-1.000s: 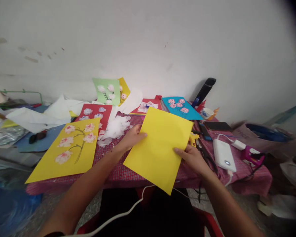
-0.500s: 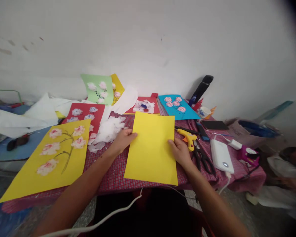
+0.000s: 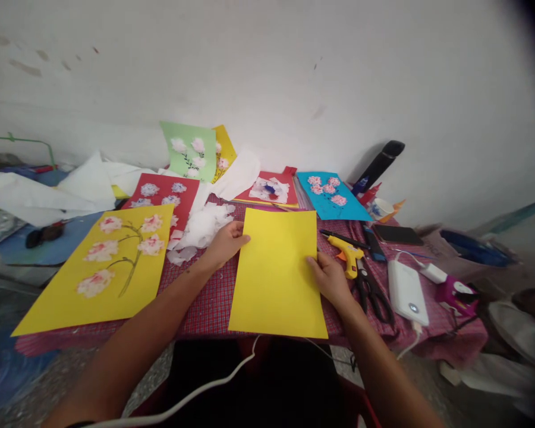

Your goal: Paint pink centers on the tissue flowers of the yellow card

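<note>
A plain yellow sheet of paper [image 3: 276,273] lies flat on the red checked tablecloth [image 3: 205,309], its near edge over the table's front. My left hand [image 3: 225,242] grips its upper left edge, thumb on top. My right hand [image 3: 330,279] pinches its right edge at mid-height. A pile of white tissue scraps [image 3: 203,229] lies just left of my left hand. A yellow glue gun [image 3: 346,254] and black scissors [image 3: 370,288] lie right beside my right hand.
A big yellow sheet with pasted flowers [image 3: 102,267] lies at left. Red [image 3: 163,193], green [image 3: 189,150] and blue [image 3: 327,195] flower sheets sit farther back. A white power bank [image 3: 405,291], black phone [image 3: 396,233], dark bottle [image 3: 378,165] and pink tool [image 3: 455,294] are at right. A white cable [image 3: 196,392] hangs in front.
The yellow sheet was held up tilted a second ago; now it lies flat and straight on the cloth, both hands still on its edges.
</note>
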`<state>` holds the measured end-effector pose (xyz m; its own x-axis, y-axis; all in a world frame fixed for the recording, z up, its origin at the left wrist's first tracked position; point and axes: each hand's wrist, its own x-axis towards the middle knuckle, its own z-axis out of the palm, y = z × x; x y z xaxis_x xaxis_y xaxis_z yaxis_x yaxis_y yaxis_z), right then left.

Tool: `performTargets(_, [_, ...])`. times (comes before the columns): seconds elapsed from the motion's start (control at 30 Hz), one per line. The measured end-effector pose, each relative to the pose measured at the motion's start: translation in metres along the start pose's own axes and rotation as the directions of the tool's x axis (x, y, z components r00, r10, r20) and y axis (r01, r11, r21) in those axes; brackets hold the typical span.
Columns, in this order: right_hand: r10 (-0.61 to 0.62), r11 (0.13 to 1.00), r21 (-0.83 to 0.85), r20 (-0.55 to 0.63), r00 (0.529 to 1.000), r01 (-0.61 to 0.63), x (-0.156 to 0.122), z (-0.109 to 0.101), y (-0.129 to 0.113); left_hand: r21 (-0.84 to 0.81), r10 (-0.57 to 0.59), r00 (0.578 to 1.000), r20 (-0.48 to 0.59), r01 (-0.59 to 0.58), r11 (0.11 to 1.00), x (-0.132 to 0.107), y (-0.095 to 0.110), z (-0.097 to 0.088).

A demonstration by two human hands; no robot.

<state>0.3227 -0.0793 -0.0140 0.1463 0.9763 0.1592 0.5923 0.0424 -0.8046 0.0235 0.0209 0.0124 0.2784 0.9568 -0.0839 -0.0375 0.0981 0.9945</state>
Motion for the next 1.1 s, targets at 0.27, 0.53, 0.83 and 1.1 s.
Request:
performTargets(0.27, [0.043,0.994,-0.102,0.008,0.999,-0.042,-0.022,-0.016,0.004,0.575,0.036,0.994,0.101,-0.088,0.813,-0.005,0.008,-0.014])
performTargets(0.53, [-0.020,0.919,-0.392,0.019,1.000,0.026,-0.009,-0.013,-0.008,0.808,0.061,0.995,0.075,-0.097,0.582,-0.010,0.020,-0.010])
performTargets(0.83, [0.012,0.782,-0.620,0.114,0.993,0.061,-0.005,-0.014,-0.022,0.890,0.080,0.984,0.160,-0.179,0.418,-0.012,0.021,-0.008])
performTargets(1.1, [-0.022,0.775,-0.629,0.068,0.997,0.060,0.009,-0.007,-0.016,0.891,0.259,0.933,0.250,-0.326,0.316,-0.011,0.009,-0.006])
